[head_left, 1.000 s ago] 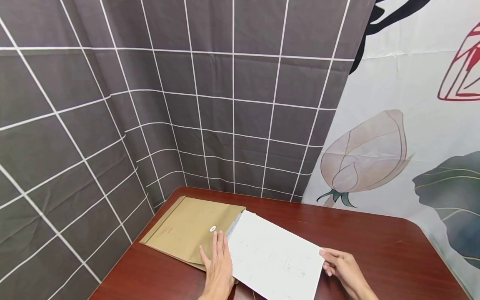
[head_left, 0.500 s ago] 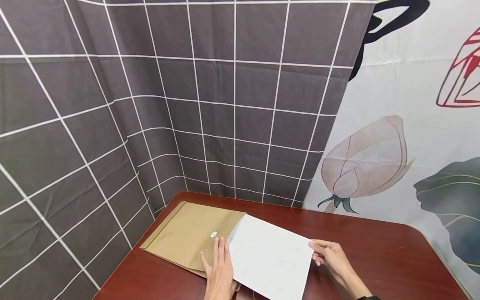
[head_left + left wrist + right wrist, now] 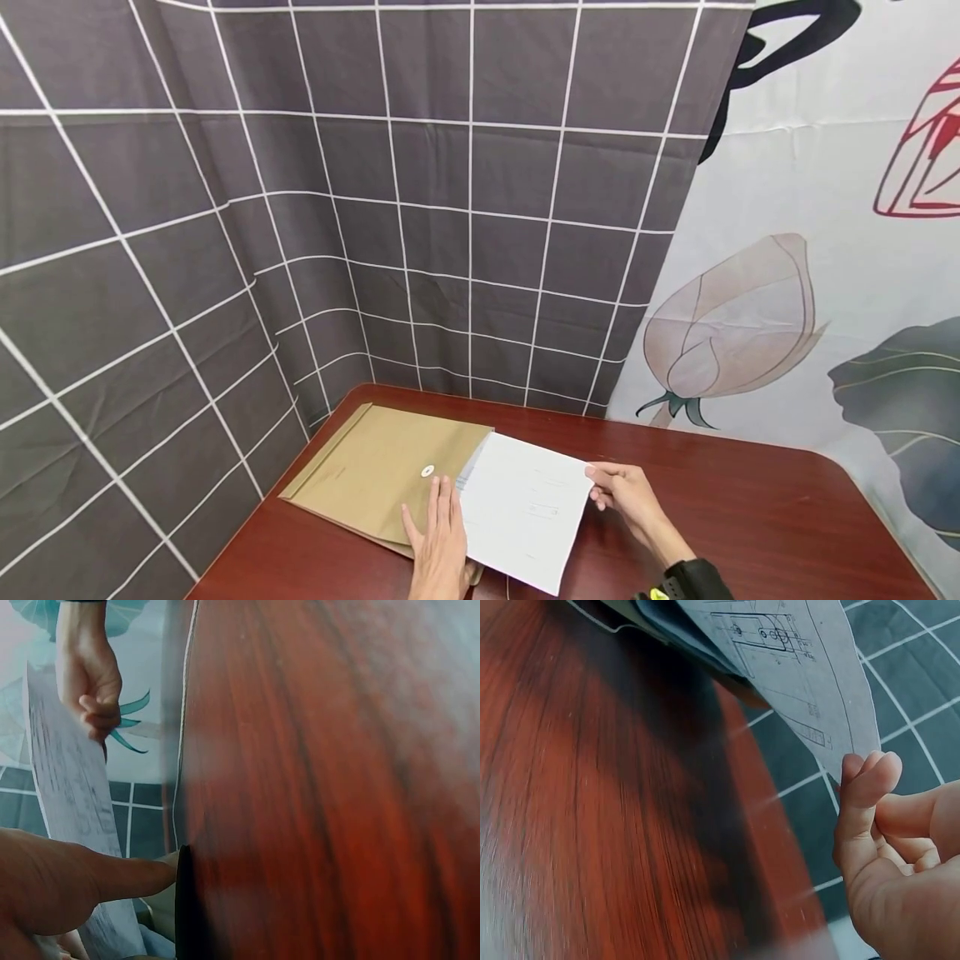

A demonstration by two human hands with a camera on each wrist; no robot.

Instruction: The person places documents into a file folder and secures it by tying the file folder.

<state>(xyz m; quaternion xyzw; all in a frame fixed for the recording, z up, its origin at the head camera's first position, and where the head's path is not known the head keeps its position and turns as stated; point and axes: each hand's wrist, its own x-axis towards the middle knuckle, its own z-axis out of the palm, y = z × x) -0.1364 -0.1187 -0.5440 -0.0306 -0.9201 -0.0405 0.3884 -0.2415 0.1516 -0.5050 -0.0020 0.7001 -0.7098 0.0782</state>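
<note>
A tan kraft document envelope (image 3: pixel 375 471) with a white round button lies flat at the left of the table in the head view. White paper (image 3: pixel 525 508) reaches into its mouth on the right side. Line drawings show on the paper's underside in the right wrist view. My left hand (image 3: pixel 440 542) lies over the envelope's mouth, fingers spread on top, thumb (image 3: pixel 135 879) at the lower edge of the opening. My right hand (image 3: pixel 626 500) pinches the paper's far right corner between thumb and fingers, holding that end raised off the table. The paper's inner end is hidden inside the envelope.
A thin string (image 3: pixel 182 712) trails from the envelope over the dark red table (image 3: pixel 720 500). Grey grid-patterned cloth (image 3: pixel 420 208) hangs behind and to the left, and a white cloth with a flower print (image 3: pixel 727 308) at the right.
My right hand has moved left with the paper, and less of the sheet shows outside the envelope. My left hand stays in place at the mouth. The head view has tilted slightly.
</note>
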